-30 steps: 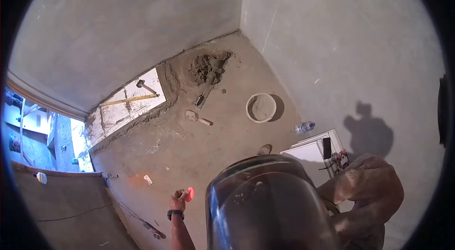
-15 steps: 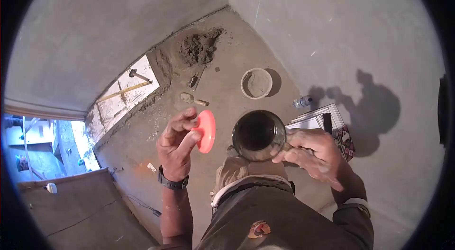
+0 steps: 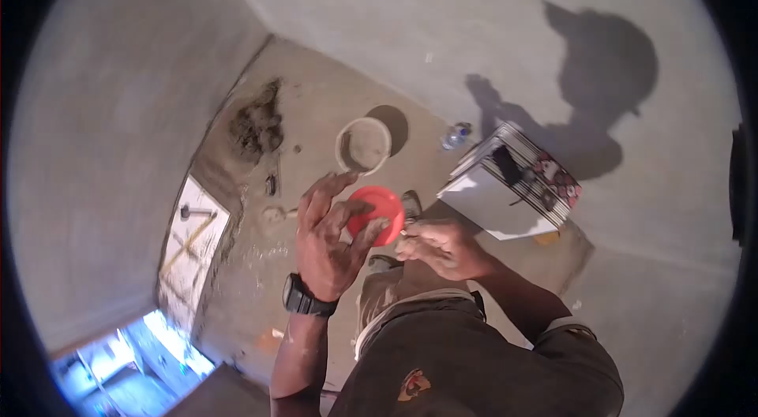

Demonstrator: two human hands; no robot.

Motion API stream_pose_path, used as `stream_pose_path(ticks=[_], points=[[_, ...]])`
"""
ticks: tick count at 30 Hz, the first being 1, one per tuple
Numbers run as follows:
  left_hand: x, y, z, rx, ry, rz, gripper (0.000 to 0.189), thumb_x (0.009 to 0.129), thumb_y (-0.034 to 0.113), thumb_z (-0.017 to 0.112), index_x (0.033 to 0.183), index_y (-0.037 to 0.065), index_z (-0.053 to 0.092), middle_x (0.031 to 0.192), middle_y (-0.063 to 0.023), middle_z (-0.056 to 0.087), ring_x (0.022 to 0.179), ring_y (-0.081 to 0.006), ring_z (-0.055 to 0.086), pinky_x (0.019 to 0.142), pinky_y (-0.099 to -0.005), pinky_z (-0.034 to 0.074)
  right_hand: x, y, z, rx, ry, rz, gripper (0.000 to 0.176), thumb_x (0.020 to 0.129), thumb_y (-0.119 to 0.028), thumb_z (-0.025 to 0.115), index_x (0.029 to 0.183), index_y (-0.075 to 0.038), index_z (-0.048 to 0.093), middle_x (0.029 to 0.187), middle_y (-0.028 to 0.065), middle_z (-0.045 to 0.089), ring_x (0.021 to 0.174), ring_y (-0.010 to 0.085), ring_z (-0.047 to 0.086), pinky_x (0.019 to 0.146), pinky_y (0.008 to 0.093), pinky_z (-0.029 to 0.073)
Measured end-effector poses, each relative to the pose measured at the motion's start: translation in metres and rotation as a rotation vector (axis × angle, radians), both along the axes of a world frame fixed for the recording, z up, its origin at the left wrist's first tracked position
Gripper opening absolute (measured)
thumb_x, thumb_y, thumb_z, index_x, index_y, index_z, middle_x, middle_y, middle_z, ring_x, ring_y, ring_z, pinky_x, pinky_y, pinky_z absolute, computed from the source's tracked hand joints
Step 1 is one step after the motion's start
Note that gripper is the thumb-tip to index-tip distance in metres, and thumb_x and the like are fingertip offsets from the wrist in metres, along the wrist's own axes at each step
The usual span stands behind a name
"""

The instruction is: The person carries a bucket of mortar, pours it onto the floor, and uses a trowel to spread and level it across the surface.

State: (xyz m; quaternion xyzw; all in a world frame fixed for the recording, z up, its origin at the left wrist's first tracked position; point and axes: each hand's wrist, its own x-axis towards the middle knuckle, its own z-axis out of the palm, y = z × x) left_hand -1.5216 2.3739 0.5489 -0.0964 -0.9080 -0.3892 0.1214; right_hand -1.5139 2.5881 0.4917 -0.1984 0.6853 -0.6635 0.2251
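Close before the chest, the left hand (image 3: 330,239) pinches a red lid (image 3: 379,213) between thumb and fingertips. The lid lies flat, apparently to cap something. Touching its right edge, the right hand (image 3: 442,249) curls closed around an item the lid hides. Beyond both hands, on the floor, are a pail (image 3: 341,150), stacked tiles (image 3: 493,204) and a mortar heap (image 3: 254,126).

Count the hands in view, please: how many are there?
2. The left hand, with a wristwatch, is at the centre, its fingers around the red lid. The right hand is just right of the lid; what it holds is hidden.
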Motion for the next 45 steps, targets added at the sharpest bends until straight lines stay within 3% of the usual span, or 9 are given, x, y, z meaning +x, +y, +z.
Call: stream_pose_path(ticks=[9,16,17,24,29,35,37,38,45], points=[[-0.102,0.084,-0.060,-0.003,-0.181,-0.203,0.034,0.073,0.018,0.080,0.100,0.004,0.065,0.124,-0.0163,0.057,0.118,-0.0342,0.053,0.096,-0.0435,0.046,-0.067,0.082,-0.055,0.193,-0.117,-0.066,0.030,0.097,-0.027,0.056,0.102,0.002,0.062,0.092,0.0136,0.066,0.084,0.0218,0.065,0.071,0.0339,0.049],[-0.133,0.093,-0.114,0.141,-0.353,-0.103,0.052,0.077,0.022,0.079,0.119,0.002,0.057,0.126,-0.0226,0.056,0.116,-0.0370,0.055,0.097,-0.0443,0.044,-0.085,0.136,-0.159,-0.038,-0.437,-0.595,0.031,0.099,-0.024,0.053,0.108,0.003,0.062,0.097,0.0105,0.067,0.089,0.0158,0.064,0.079,0.0297,0.051],[-0.128,0.081,-0.136,0.085,-0.407,-0.085,0.048,0.083,0.020,0.072,0.124,0.003,0.055,0.128,-0.0173,0.057,0.116,-0.0294,0.056,0.094,-0.0420,0.046,-0.089,0.144,-0.179,-0.118,-0.469,-0.733,0.031,0.099,-0.024,0.053,0.107,0.004,0.062,0.097,0.0109,0.067,0.089,0.0161,0.065,0.080,0.0297,0.051],[0.006,-0.026,-0.309,-0.046,-1.031,0.350,0.050,0.084,0.031,0.072,0.122,0.002,0.057,0.117,-0.0180,0.061,0.108,-0.0308,0.058,0.091,-0.0413,0.047,-0.100,0.235,-0.334,0.077,-0.372,-1.219,0.033,0.096,-0.031,0.050,0.101,0.000,0.057,0.095,0.0144,0.066,0.089,0.0232,0.067,0.080,0.0353,0.054],[0.174,-0.112,-0.405,0.130,-1.343,0.618,0.031,0.084,0.025,0.071,0.097,-0.003,0.065,0.089,-0.0108,0.067,0.086,-0.0195,0.062,0.080,-0.0346,0.050,-0.129,0.279,-0.377,-0.147,-0.552,-1.603,0.025,0.094,-0.029,0.050,0.089,-0.005,0.051,0.093,0.0176,0.066,0.087,0.0277,0.067,0.078,0.0398,0.055],[0.230,-0.110,-0.402,0.060,-1.422,0.462,0.030,0.085,0.026,0.069,0.099,0.000,0.065,0.089,-0.0076,0.066,0.085,-0.0171,0.061,0.074,-0.0318,0.051,-0.139,0.303,-0.424,-0.223,-0.508,-1.688,0.027,0.093,-0.029,0.050,0.088,-0.003,0.049,0.093,0.0205,0.064,0.085,0.0328,0.068,0.076,0.0400,0.057],[0.236,-0.108,-0.420,0.149,-1.195,0.363,0.034,0.087,0.035,0.067,0.104,0.005,0.062,0.082,-0.0006,0.059,0.071,-0.0108,0.056,0.052,-0.0257,0.047,-0.141,0.306,-0.433,-0.290,-0.466,-1.704,0.026,0.092,-0.028,0.049,0.088,-0.002,0.049,0.094,0.0214,0.065,0.086,0.0336,0.068,0.079,0.0418,0.057],[0.166,-0.063,-0.382,0.262,-1.461,0.684,0.036,0.087,0.035,0.067,0.107,0.006,0.061,0.084,0.0011,0.059,0.075,-0.0095,0.056,0.055,-0.0261,0.047,-0.145,0.301,-0.424,-0.261,-0.479,-1.720,0.024,0.091,-0.026,0.048,0.087,-0.002,0.049,0.095,0.0220,0.065,0.087,0.0340,0.068,0.080,0.0424,0.057],[0.098,-0.036,-0.381,0.446,-1.281,0.676,0.032,0.088,0.026,0.068,0.109,0.003,0.062,0.093,-0.0025,0.063,0.075,-0.0091,0.055,0.062,-0.0255,0.046,-0.145,0.306,-0.431,-0.336,-0.464,-1.727,0.023,0.092,-0.028,0.048,0.085,-0.006,0.049,0.096,0.0214,0.066,0.092,0.0329,0.067,0.083,0.0414,0.056]])
